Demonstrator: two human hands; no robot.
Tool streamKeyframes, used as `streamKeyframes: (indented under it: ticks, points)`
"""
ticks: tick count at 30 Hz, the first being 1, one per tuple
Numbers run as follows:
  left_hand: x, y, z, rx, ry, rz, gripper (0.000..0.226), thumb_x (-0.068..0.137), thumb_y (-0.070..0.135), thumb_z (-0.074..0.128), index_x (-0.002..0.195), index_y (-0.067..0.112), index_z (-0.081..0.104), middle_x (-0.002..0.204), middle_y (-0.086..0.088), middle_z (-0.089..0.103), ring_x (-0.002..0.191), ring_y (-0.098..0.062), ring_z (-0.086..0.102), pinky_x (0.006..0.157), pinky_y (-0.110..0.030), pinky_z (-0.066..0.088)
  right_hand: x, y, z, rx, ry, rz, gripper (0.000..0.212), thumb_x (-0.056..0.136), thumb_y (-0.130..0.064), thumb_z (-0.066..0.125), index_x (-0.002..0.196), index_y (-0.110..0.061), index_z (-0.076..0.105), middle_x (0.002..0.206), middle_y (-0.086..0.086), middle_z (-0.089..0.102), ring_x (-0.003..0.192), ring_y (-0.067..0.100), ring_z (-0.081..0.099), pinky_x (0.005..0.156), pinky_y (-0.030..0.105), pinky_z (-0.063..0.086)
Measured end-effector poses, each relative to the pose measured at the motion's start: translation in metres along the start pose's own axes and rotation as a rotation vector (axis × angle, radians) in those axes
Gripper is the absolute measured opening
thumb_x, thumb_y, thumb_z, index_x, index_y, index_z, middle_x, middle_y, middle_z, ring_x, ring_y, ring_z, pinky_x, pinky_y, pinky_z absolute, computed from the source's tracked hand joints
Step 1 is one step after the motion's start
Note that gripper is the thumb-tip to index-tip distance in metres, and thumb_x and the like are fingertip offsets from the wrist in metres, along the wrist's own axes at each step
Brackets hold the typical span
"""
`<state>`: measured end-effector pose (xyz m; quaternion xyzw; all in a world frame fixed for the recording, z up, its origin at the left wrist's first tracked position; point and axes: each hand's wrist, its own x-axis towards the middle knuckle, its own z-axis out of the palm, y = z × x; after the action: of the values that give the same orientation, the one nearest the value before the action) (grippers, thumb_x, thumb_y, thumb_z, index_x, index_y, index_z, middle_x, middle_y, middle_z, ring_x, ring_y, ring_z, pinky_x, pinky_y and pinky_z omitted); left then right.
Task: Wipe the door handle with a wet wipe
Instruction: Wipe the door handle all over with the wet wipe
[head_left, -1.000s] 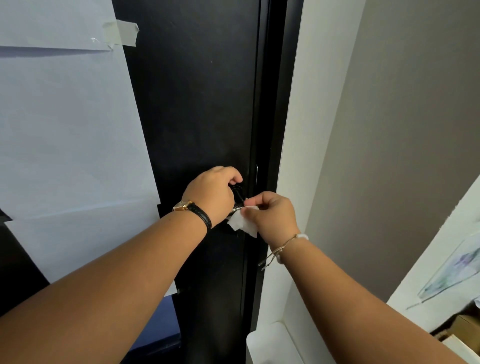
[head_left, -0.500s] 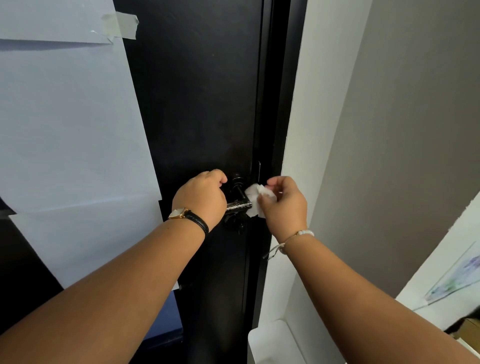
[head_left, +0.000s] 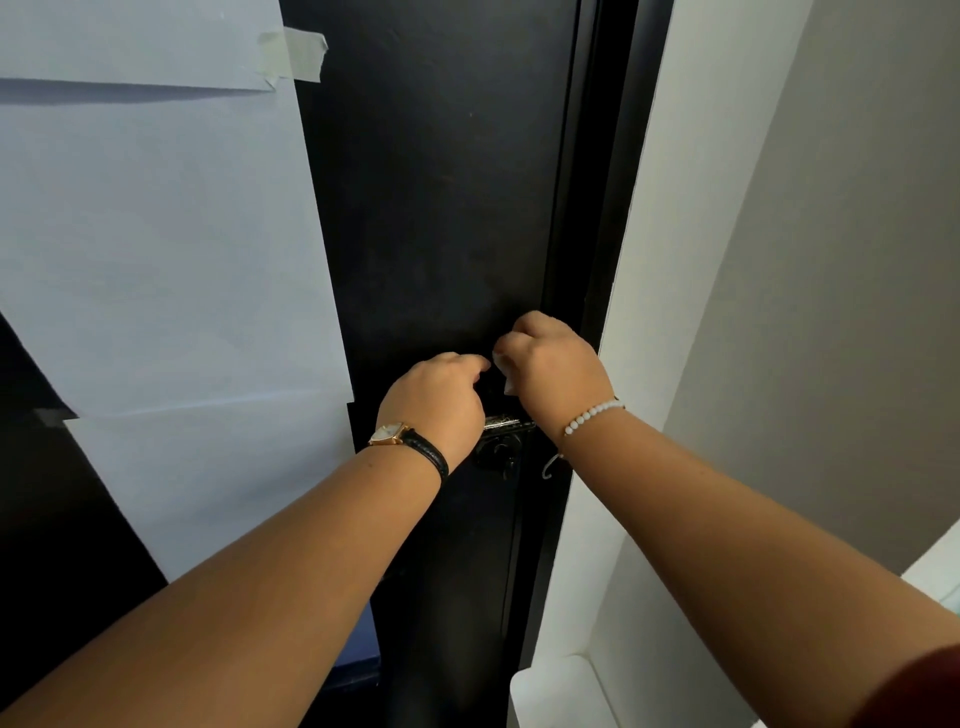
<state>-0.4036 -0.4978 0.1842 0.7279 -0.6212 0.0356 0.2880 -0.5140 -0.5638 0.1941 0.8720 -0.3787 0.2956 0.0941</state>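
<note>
A dark metal door handle (head_left: 503, 422) sticks out of the black door (head_left: 441, 197) near its right edge, with a round lock plate below it. My left hand (head_left: 435, 402), wearing a watch, is closed around the handle's left part and hides most of it. My right hand (head_left: 556, 366), with a bead bracelet, is closed on a white wet wipe (head_left: 503, 371). Only a small edge of the wipe shows under the fingers. This hand is just above the handle's inner end, close to the door face.
White paper sheets (head_left: 156, 234) are taped over the door's left part. A dark door frame (head_left: 608, 208) and a white and grey wall (head_left: 779, 312) stand to the right. A white ledge (head_left: 561, 691) lies low on the right.
My right hand has moved up and left with the wipe, from beside the handle's end to above it. My left hand has stayed on the handle.
</note>
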Motion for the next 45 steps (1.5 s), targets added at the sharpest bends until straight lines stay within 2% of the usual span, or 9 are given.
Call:
streamKeyframes:
  ticks: [5,10,21,28,32,35,38,42,45]
  points:
    - [0.000,-0.002,0.001,-0.022,0.011,-0.005,0.046,0.087,0.004,0.041,0.125,0.025,0.057,0.122,0.002,0.063,0.109,-0.020,0.058,0.086,-0.039,0.053,-0.010,0.005,0.005,-0.033,0.051,-0.026,0.019,0.070,-0.007,0.077,0.088,-0.005,0.072,0.078,0.015,0.062,0.066,0.033,0.061,0.049,0.028,0.046]
    - [0.000,-0.003,0.001,-0.036,0.011,-0.004,0.048,0.087,0.002,0.040,0.126,0.024,0.056,0.124,0.002,0.062,0.112,-0.019,0.057,0.089,-0.037,0.052,-0.006,0.001,-0.003,-0.081,-0.083,0.042,0.020,0.086,-0.010,0.060,0.104,-0.004,0.066,0.100,0.015,0.060,0.086,0.035,0.062,0.064,0.030,0.041]
    - [0.001,-0.003,0.001,-0.022,-0.002,0.003,0.046,0.087,0.004,0.044,0.127,0.024,0.055,0.124,0.002,0.062,0.115,-0.019,0.056,0.091,-0.036,0.052,-0.008,0.001,0.001,0.091,-0.076,0.137,0.029,0.089,-0.015,0.057,0.117,-0.008,0.062,0.123,0.011,0.059,0.105,0.028,0.060,0.085,0.028,0.047]
    - [-0.007,-0.001,-0.004,-0.045,0.120,-0.022,0.040,0.086,0.000,0.046,0.120,0.020,0.056,0.119,-0.001,0.057,0.102,-0.021,0.058,0.074,-0.033,0.052,-0.016,0.007,0.007,0.164,-0.043,0.380,0.016,0.086,-0.010,0.059,0.100,-0.002,0.063,0.098,0.018,0.066,0.090,0.032,0.061,0.070,0.028,0.043]
    - [-0.009,-0.007,-0.010,-0.052,0.108,-0.049,0.042,0.084,-0.006,0.046,0.117,0.017,0.055,0.118,-0.003,0.057,0.099,-0.021,0.058,0.071,-0.028,0.047,-0.024,0.009,0.012,0.192,-0.121,0.380,0.010,0.087,-0.005,0.054,0.096,-0.005,0.052,0.073,0.009,0.053,0.072,0.029,0.055,0.061,0.028,0.036]
    - [-0.010,-0.010,-0.011,-0.062,0.093,-0.058,0.044,0.082,-0.008,0.045,0.116,0.017,0.056,0.116,-0.002,0.058,0.099,-0.021,0.059,0.073,-0.029,0.047,-0.015,0.008,-0.002,0.240,-0.001,0.397,0.007,0.081,-0.006,0.060,0.085,-0.008,0.054,0.070,0.007,0.054,0.066,0.025,0.049,0.060,0.026,0.036]
    - [-0.009,-0.010,-0.009,-0.075,0.091,-0.063,0.044,0.083,-0.007,0.045,0.119,0.016,0.056,0.117,-0.002,0.058,0.101,-0.021,0.059,0.076,-0.030,0.048,0.000,-0.004,-0.023,0.357,0.172,0.340,0.000,0.081,-0.011,0.062,0.081,-0.011,0.063,0.076,0.005,0.062,0.071,0.022,0.056,0.064,0.026,0.044]
    - [-0.008,-0.010,-0.008,-0.089,0.091,-0.065,0.046,0.082,-0.006,0.045,0.122,0.016,0.055,0.120,-0.004,0.059,0.105,-0.022,0.059,0.080,-0.033,0.050,0.009,-0.024,-0.017,0.224,-0.118,0.089,0.021,0.083,-0.007,0.053,0.095,-0.014,0.069,0.099,0.008,0.070,0.095,0.026,0.061,0.082,0.034,0.051]
    - [-0.007,-0.012,-0.008,-0.104,0.083,-0.060,0.050,0.084,-0.005,0.045,0.129,0.017,0.051,0.124,-0.005,0.059,0.110,-0.022,0.058,0.087,-0.035,0.051,-0.001,-0.027,-0.005,0.020,-0.165,-0.030,0.026,0.088,-0.020,0.046,0.102,-0.025,0.068,0.092,-0.004,0.070,0.104,0.020,0.051,0.088,0.036,0.040]
